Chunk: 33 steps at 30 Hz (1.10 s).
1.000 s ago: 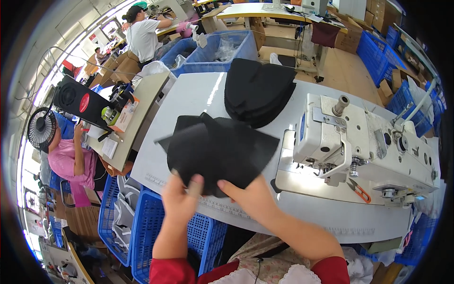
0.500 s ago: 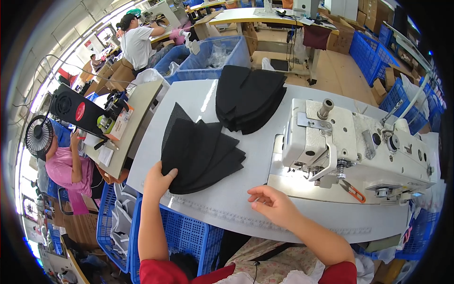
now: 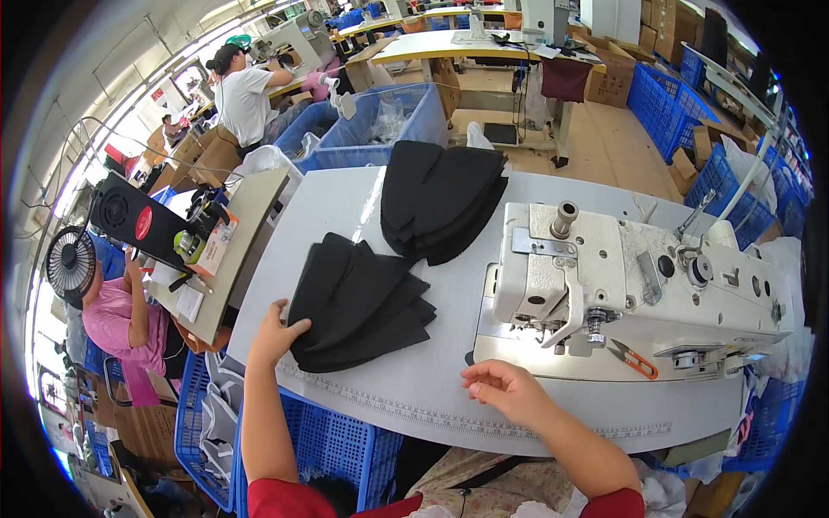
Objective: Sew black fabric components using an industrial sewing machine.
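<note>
A fanned pile of black fabric pieces (image 3: 354,302) lies on the pale sewing table (image 3: 285,250). At its left edge is my left hand (image 3: 275,335), thumb and forefinger spread, the thumb tip touching or just beside the cloth. My right hand (image 3: 505,390) hovers over the front of the table by the sewing machine (image 3: 604,268). Its fingers are loosely curled with a gap to the thumb, and nothing shows in them. Farther back sits a second, thicker stack of black fabric pieces (image 3: 445,194) with rounded edges.
Orange-handled thread snips (image 3: 637,361) rest on the machine bed. A ruler strip (image 3: 484,423) runs along the table's front edge. Blue baskets (image 3: 324,440) stand below at the left, a blue bin (image 3: 380,129) behind. One person (image 3: 129,311) sits left; another (image 3: 246,95) works farther back.
The mesh piece that stuck out past the top of the fanned pile no longer shows there. My left hand has moved slightly left and its grip has loosened. The whole view has shifted slightly.
</note>
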Motion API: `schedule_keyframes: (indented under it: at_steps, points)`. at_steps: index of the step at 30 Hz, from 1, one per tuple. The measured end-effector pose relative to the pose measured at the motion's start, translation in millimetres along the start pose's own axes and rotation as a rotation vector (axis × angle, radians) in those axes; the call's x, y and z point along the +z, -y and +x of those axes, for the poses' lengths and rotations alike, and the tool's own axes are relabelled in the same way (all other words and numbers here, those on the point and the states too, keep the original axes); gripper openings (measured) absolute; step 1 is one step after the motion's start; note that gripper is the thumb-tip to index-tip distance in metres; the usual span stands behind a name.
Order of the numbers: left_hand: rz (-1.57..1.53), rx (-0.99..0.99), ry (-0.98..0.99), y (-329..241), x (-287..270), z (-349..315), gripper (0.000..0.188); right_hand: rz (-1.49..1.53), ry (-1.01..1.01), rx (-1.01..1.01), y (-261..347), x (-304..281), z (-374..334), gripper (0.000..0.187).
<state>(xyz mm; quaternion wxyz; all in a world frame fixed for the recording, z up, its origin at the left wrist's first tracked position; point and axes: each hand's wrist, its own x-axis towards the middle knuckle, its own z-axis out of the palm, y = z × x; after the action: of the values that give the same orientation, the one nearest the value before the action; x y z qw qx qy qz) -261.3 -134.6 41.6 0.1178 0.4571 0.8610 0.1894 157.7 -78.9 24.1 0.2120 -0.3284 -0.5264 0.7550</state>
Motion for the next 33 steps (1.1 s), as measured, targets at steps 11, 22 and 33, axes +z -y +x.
schedule_keyframes:
  at_steps: [11, 22, 33]
  points:
    - [-0.112, -0.139, -0.090, -4.4, -4.7, 7.7, 0.066, -0.106, -0.032, -0.037, 1.6, -9.5, -11.7, 0.024]
    - [-0.075, 0.392, -0.335, -134.3, 45.3, 81.6, 0.059, -0.946, -0.812, -0.061, -11.3, -125.7, -24.2, 0.010]
    - [-0.276, 0.220, -0.193, -223.2, 118.3, 111.4, 0.077, -0.841, -0.866, -0.329, -27.4, -127.8, -12.8, 0.014]
